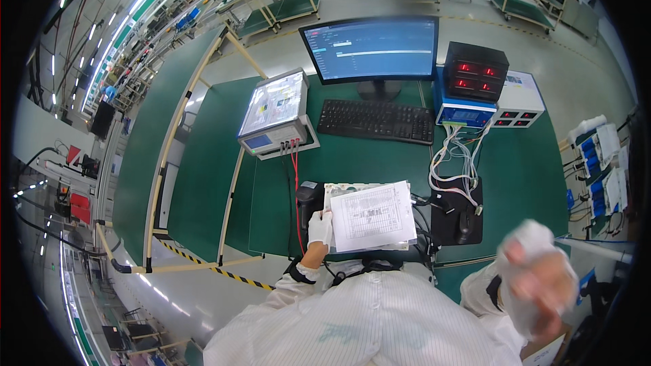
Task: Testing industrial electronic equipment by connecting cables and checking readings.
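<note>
My left hand, in a white glove with bare fingertips, is closed at the left edge of a printed sheet. The sheet covers most of a pale, flat piece at the table's near edge, so what that piece is stays hidden. Left of it stands a black device, perhaps a handheld scanner. My right hand, also gloved, is raised off the table at the lower right. Motion smears its fingers, and whether it holds anything does not show.
A grey bench instrument with red and black leads stands left of a keyboard and monitor. To the right are a black box with red displays, bundled white cables and a mouse on a black mat.
</note>
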The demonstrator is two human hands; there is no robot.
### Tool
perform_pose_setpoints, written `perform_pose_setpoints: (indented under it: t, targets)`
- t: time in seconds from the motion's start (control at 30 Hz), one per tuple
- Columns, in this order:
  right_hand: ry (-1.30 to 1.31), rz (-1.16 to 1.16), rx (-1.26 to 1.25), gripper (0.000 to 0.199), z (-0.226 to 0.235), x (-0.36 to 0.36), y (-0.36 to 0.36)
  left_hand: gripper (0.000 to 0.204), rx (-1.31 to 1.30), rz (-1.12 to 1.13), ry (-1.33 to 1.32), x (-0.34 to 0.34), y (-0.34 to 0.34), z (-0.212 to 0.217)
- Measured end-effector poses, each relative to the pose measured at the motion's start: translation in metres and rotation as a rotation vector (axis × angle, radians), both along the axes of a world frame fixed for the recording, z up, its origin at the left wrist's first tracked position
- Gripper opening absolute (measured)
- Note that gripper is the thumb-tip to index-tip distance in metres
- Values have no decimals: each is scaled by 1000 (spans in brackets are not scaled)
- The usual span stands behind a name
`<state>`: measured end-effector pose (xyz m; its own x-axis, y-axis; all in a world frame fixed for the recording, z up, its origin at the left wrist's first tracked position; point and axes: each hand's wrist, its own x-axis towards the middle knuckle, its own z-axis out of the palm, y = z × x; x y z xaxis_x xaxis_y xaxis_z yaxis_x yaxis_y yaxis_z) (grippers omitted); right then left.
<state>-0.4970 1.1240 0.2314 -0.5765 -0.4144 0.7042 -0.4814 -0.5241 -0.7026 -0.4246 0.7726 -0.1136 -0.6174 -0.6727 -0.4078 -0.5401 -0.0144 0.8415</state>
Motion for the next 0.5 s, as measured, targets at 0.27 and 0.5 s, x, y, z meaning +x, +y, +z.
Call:
perform_pose_setpoints:
  t: [0.27,0.5]
  targets:
    - [61,575,-272,32,34,-5,-2,31,-107,2,19,-4,5,4]
    - [52,680,-285,32,35,-2,1,32,-127,-10,25,-4,6,10]
